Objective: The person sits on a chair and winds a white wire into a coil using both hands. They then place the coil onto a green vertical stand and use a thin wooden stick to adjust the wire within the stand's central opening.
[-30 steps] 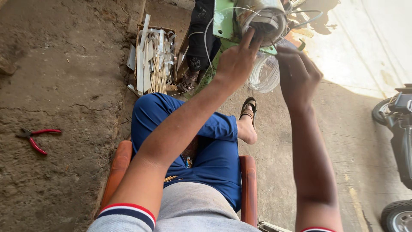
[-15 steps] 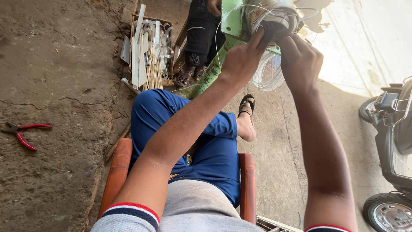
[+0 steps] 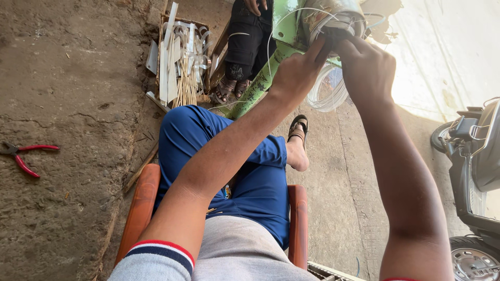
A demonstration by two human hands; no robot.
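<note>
Both my arms reach forward to a round metal motor body (image 3: 333,15) mounted on a green frame (image 3: 260,83). My left hand (image 3: 297,73) pinches a dark part at the lower rim of the motor. My right hand (image 3: 367,67) closes its fingers on the same dark part from the right. Thin white wire loops (image 3: 325,91) hang below the motor, just under both hands. I sit on an orange chair (image 3: 143,203) with one leg crossed.
Red-handled pliers (image 3: 23,156) lie on the ground far left. A crate of white strips and sticks (image 3: 182,57) stands ahead left. Another person's legs in dark trousers (image 3: 245,47) are beside the green frame. A parked scooter (image 3: 476,171) is at right.
The view has tilted down and drawn closer. Both hands have come together on the motor's lower rim, the right hand moving up from the wire loops.
</note>
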